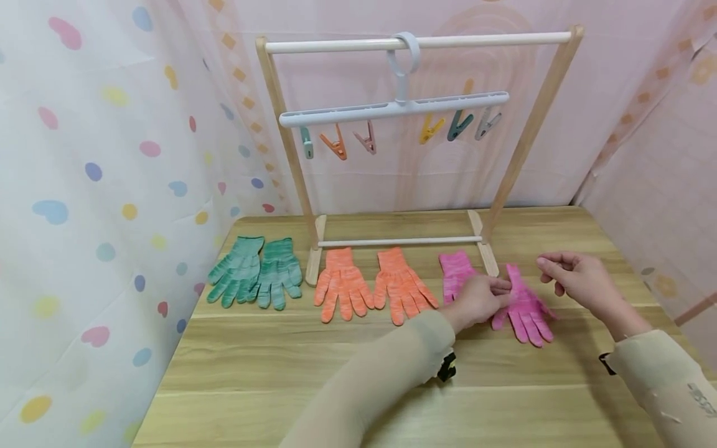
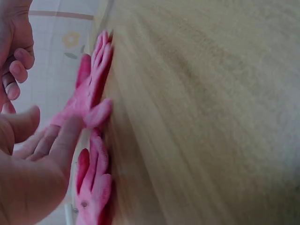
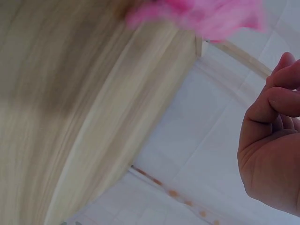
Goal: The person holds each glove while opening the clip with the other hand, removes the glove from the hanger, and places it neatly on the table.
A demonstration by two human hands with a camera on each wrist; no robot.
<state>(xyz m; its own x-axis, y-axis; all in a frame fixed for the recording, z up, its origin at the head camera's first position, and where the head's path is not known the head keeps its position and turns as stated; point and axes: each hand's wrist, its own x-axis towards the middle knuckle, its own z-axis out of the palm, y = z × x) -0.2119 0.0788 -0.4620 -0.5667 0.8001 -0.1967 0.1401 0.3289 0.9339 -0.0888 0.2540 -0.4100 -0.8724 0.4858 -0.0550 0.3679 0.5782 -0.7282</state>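
Note:
Two pink gloves lie at the right of the table. My left hand (image 1: 480,302) reaches over the left pink glove (image 1: 455,269) and its fingertips touch the right pink glove (image 1: 525,311). In the left wrist view the thumb stands apart from the fairly straight fingers (image 2: 61,140). Just right of that glove my right hand (image 1: 579,283) hovers with loosely bent fingers, holding nothing. In the right wrist view this hand (image 3: 274,140) is apart from the blurred pink glove (image 3: 206,16). Part of the left pink glove is hidden under my left hand.
Green gloves (image 1: 241,270) and orange gloves (image 1: 343,283) lie to the left on the wooden table (image 1: 252,386). Behind stands a wooden rack (image 1: 518,146) with a white hanger (image 1: 358,113) on its top bar. Several coloured clips (image 1: 336,146) hang from the hanger.

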